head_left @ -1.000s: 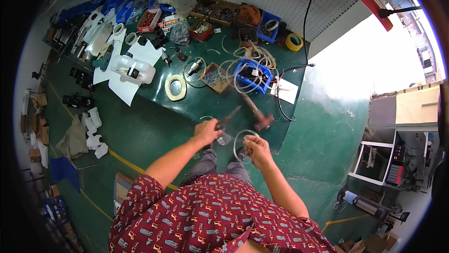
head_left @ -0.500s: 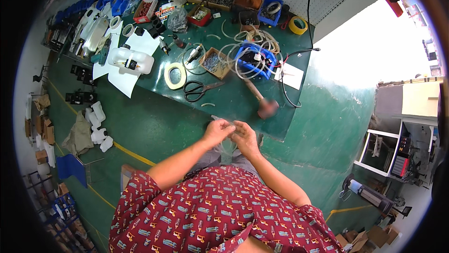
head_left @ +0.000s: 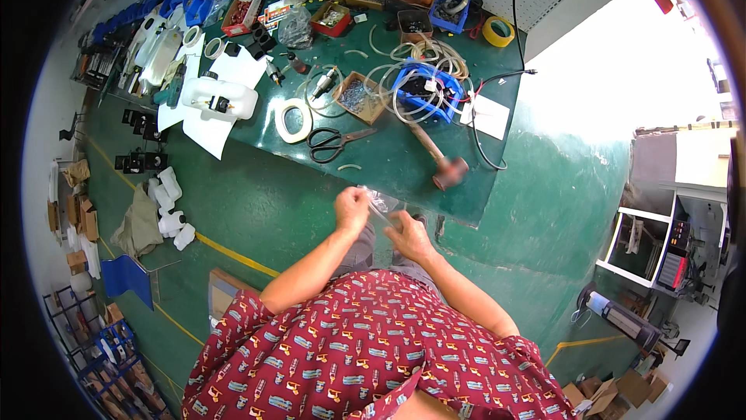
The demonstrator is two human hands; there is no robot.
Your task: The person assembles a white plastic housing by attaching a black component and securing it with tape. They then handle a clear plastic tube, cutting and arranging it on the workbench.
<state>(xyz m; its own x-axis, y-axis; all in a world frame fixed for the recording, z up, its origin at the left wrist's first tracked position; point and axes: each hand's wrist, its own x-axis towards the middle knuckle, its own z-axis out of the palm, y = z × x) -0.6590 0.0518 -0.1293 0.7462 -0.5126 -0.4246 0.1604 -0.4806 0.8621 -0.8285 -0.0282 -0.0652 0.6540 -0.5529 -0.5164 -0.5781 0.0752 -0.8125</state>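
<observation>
My left hand [head_left: 353,209] is closed in a pinch on a clear, crinkled plastic bag [head_left: 381,201] just off the front edge of the green workbench [head_left: 295,167]. My right hand [head_left: 412,238], lower and to the right, has its fingers closed at the other end of the bag's pale edge, which runs taut and slanting between both hands. What the bag contains, if anything, is too small to make out. Nearest on the bench are a short piece of clear tubing [head_left: 350,167], black-handled scissors [head_left: 330,144] and a wooden-handled mallet [head_left: 447,173] with a blurred head.
Behind these lie a tape roll [head_left: 294,121], a carton of small screws [head_left: 358,97], coiled clear tubing [head_left: 437,60] and a blue bin [head_left: 435,94]. A white plastic tank [head_left: 225,100] sits at left on white sheets. A black cable [head_left: 483,157] hangs over the right edge.
My hands were close together and have drawn apart, the left up and left, the right to the right and slightly down. The clear bag is now stretched between them. The view has shifted slightly.
</observation>
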